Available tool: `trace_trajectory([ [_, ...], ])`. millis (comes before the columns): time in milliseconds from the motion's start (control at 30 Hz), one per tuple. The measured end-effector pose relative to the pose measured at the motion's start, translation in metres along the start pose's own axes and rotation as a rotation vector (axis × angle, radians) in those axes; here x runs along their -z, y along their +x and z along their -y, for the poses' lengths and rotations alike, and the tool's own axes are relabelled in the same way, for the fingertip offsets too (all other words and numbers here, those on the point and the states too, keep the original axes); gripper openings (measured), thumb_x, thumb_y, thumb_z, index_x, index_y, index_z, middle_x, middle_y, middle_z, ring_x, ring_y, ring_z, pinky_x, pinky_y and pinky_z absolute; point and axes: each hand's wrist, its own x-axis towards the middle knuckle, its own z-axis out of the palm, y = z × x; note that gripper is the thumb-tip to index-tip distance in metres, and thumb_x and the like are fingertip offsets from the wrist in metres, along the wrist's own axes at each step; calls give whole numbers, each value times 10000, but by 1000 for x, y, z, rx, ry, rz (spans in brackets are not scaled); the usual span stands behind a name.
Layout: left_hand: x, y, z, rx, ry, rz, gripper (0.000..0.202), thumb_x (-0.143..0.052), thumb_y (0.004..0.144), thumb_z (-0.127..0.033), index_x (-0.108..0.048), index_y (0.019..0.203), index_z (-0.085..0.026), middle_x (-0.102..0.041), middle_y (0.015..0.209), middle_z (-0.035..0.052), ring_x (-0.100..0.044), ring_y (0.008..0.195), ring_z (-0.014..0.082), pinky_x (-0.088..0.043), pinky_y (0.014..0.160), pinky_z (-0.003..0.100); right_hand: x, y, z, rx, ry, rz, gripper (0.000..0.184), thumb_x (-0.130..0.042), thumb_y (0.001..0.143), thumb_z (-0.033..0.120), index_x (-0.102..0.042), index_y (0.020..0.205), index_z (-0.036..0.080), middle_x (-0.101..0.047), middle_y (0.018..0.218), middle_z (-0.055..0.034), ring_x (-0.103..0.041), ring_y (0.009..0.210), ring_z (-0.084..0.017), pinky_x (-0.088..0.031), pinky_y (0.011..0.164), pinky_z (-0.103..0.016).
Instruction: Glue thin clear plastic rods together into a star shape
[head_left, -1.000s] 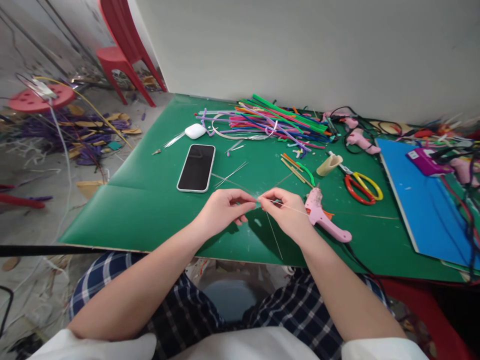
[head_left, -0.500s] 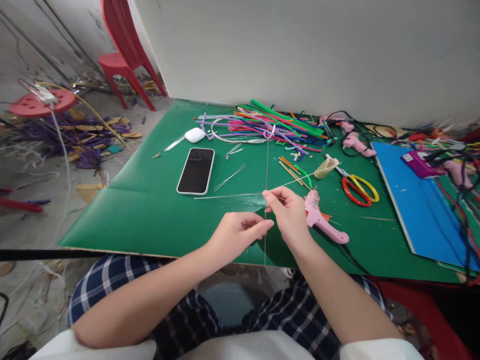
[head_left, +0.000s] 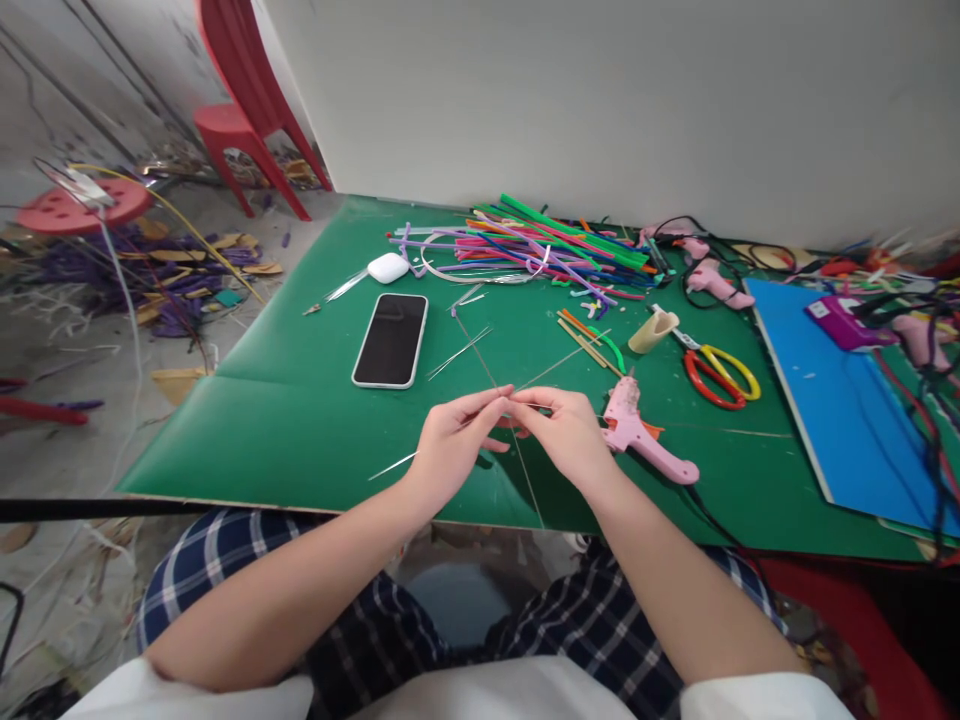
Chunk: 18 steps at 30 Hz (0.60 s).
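Several thin crossed wires (head_left: 480, 352) meet at my fingertips above the green table. My left hand (head_left: 459, 435) is closed, pinching the wires where they cross. From the other side my right hand (head_left: 562, 425) pinches the same crossing, its fingertips touching those of the left. Wire ends stick out beyond the hands in several directions, and one shows to the left of my left wrist. The exact joint is hidden by my fingers. Just right of my right hand lies a pink hot glue gun (head_left: 637, 425).
A phone (head_left: 391, 340), a white case (head_left: 388, 267) and loose wires (head_left: 459, 353) lie to the left. Behind are colourful pipe cleaners (head_left: 540, 245). At the right are scissors (head_left: 720, 375), a beige tube (head_left: 652, 332) and a blue board (head_left: 847, 400). The green table (head_left: 300, 430) ends near my lap.
My left hand has moved up and closed on the wires beside my right hand. The right hand has shifted slightly left, and the crossed wires have turned.
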Motion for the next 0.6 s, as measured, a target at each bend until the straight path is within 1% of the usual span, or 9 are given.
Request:
trace_trajectory([
  [100, 2, 1, -3, 40, -17, -29, 379, -639, 782, -416, -673, 1020, -123, -721, 988, 91, -695, 826, 180, -583, 655, 240, 18, -1, 5, 44, -100, 134, 173, -673, 734, 231, -742, 892, 239, -721, 876, -28, -661, 810, -180, -526, 683, -296],
  [133, 4, 1, -5, 46, -15, -30, 374, -641, 782, -418, -675, 1009, -122, -726, 964, 92, -700, 796, 175, -583, 663, 247, 26, -1, 6, 79, -174, 190, 196, -649, 754, 202, -737, 921, 255, -718, 902, -21, -656, 843, -174, -519, 736, -306],
  [167, 5, 1, -7, 47, -12, -29, 366, -647, 778, -415, -678, 997, -123, -732, 927, 89, -702, 758, 168, -583, 665, 252, 34, -2, 7, 100, -222, 216, 208, -632, 772, 195, -731, 941, 263, -717, 925, -19, -654, 865, -171, -515, 764, -311],
  [267, 7, 0, -13, 37, 5, -23, 326, -685, 752, -378, -689, 965, -132, -736, 799, 64, -695, 664, 151, -582, 650, 259, 50, -5, 10, 112, -206, 204, 252, -612, 804, 235, -694, 1041, 264, -716, 929, -22, -666, 835, -163, -534, 745, -308],
  [367, 8, -3, -17, 9, 36, -15, 270, -709, 732, -325, -704, 936, -148, -734, 759, 41, -687, 638, 141, -582, 630, 253, 52, -10, 15, 153, -131, 200, 293, -623, 810, 264, -664, 1100, 271, -715, 868, -9, -669, 792, -151, -548, 714, -295],
  [400, 8, -5, -18, -2, 49, -7, 251, -710, 730, -311, -708, 927, -155, -736, 758, 34, -686, 635, 137, -582, 627, 248, 50, -12, 17, 182, -117, 183, 291, -634, 806, 265, -666, 1095, 273, -715, 854, -4, -669, 781, -147, -549, 708, -289],
  [467, 6, -9, -22, -16, 75, 15, 220, -706, 732, -285, -713, 918, -168, -742, 769, 22, -687, 636, 130, -581, 625, 234, 44, -16, 22, 260, -121, 106, 228, -652, 799, 259, -696, 1023, 267, -719, 836, 1, -669, 761, -142, -545, 698, -277],
  [533, 5, -13, -27, -16, 81, 30, 221, -704, 734, -260, -708, 939, -176, -748, 788, 15, -693, 652, 125, -581, 635, 220, 38, -20, 26, 356, -172, -7, 129, -653, 805, 241, -722, 913, 254, -724, 816, 3, -667, 740, -140, -535, 686, -272],
  [600, 5, -16, -30, -12, 66, 30, 239, -709, 729, -253, -695, 956, -180, -750, 792, 14, -703, 691, 134, -580, 644, 210, 33, -23, 29, 458, -250, -109, 92, -645, 816, 221, -725, 851, 253, -728, 807, 6, -663, 732, -141, -523, 688, -277],
])
